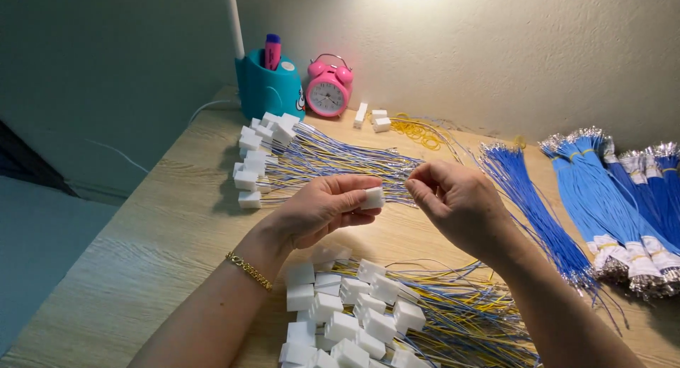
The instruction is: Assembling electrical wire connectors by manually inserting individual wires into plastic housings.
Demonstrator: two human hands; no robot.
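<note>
The wooden desk [163, 233] carries blue wire bundles [609, 205] at 3 o'clock, banded in white labels near their silver ends. A wired plug heap [354, 318] lies at 6 o'clock, another [262, 155] at 11. A teal cup [268, 88] and pink clock [329, 88] stand at 12. Left hand [319, 212]: grip clamped on a white plug [372, 197]. Right hand [460, 201], just at the plug's 3 o'clock: fingers pinched together, apparently on a thin wire.

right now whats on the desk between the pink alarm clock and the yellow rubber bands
In the head view, a few loose white connector blocks lie on the wooden desk between the pink alarm clock and the yellow rubber bands.
</note>
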